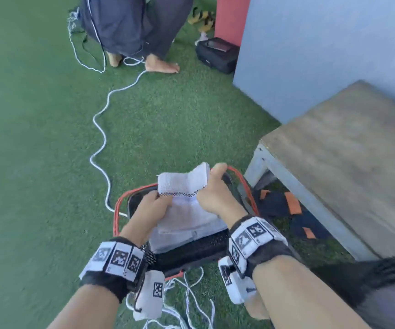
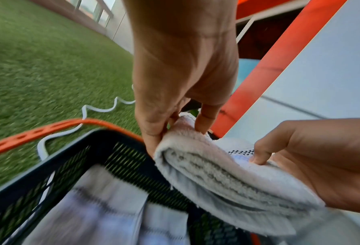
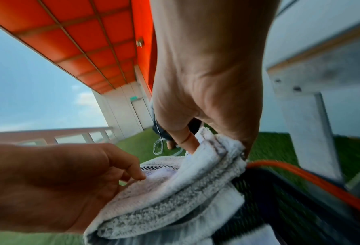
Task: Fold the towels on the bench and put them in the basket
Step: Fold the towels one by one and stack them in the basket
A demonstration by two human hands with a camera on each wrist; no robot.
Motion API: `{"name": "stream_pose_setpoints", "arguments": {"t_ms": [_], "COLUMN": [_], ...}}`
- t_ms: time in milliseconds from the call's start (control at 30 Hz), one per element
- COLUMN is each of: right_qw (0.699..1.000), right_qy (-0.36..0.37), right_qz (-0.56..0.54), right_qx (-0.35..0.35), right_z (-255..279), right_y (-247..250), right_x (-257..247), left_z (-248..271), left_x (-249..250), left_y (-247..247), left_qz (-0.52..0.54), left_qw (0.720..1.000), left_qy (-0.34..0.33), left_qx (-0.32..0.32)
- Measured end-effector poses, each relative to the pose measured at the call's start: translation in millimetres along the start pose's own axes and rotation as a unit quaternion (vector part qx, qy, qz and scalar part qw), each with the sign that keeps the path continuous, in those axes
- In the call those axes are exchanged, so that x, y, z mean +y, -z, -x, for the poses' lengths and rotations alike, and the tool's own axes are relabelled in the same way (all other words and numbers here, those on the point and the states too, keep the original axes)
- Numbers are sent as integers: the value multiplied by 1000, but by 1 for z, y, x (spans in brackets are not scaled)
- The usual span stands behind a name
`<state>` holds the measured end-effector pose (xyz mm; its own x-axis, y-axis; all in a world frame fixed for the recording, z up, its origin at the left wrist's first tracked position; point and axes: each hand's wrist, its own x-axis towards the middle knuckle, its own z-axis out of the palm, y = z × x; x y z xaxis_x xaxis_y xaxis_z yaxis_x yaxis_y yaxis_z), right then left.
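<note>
A folded white towel (image 1: 182, 181) with a checkered band hangs over the black mesh basket (image 1: 191, 251) with an orange rim. My left hand (image 1: 158, 198) pinches the towel's left end and my right hand (image 1: 209, 184) grips its right end. In the left wrist view my left hand (image 2: 174, 122) pinches the thick folded towel (image 2: 227, 179) above the basket wall (image 2: 122, 159). The right wrist view shows my right hand (image 3: 216, 145) clamping the towel (image 3: 185, 190). More white towels (image 1: 187, 224) lie inside the basket. The wooden bench (image 1: 346, 143) top is bare.
The basket stands on green turf beside the bench's metal leg (image 1: 258, 167). A white cable (image 1: 101, 138) snakes across the turf to a crouching person (image 1: 132, 24) at the back. A black case (image 1: 216, 54) sits by the blue wall. Dark cloth with orange patches (image 1: 286, 205) lies under the bench.
</note>
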<state>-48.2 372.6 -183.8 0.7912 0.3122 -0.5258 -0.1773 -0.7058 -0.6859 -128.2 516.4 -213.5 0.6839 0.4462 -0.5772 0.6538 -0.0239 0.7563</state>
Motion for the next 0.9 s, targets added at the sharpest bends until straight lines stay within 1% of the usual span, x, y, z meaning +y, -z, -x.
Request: {"name": "stream_pose_setpoints", "arguments": {"t_ms": [67,133,267,333,400,500,600,733,833,900], "right_qw": [999,998,995,996,995,994,994,989,985,984], "right_qy": [-23,-31,-40,-48,-60,-78,-70,-103,-132,-136], "right_qz": [25,58,89,79,78,67,57,75,85,74], "right_qx": [7,22,27,21,8,-28,-61,-71,-78,-86], "right_z": [-22,-42,-74,-84,-91,-96,-98,-102,-103,-102], "right_y": [-16,-26,-35,-38,-36,-35,-39,-47,-49,-49], "right_x": [32,58,97,110,118,129,133,134,132,129], "left_z": [-22,-42,-67,-73,-81,-91,-97,-96,-92,-92], "left_x": [-29,-50,-70,-72,-75,-80,-86,-89,-86,-82], "left_y": [-18,-40,-77,-89,-98,-105,-107,-110,-110,-109], "left_qz": [-58,-79,-46,-59,-89,-106,-111,-117,-121,-109], "left_qw": [997,995,995,994,993,992,992,984,981,981], "left_qy": [28,47,83,83,67,59,60,117,130,135], "left_qx": [-28,-35,-31,-34,-38,-24,-28,-72,-83,-82]}}
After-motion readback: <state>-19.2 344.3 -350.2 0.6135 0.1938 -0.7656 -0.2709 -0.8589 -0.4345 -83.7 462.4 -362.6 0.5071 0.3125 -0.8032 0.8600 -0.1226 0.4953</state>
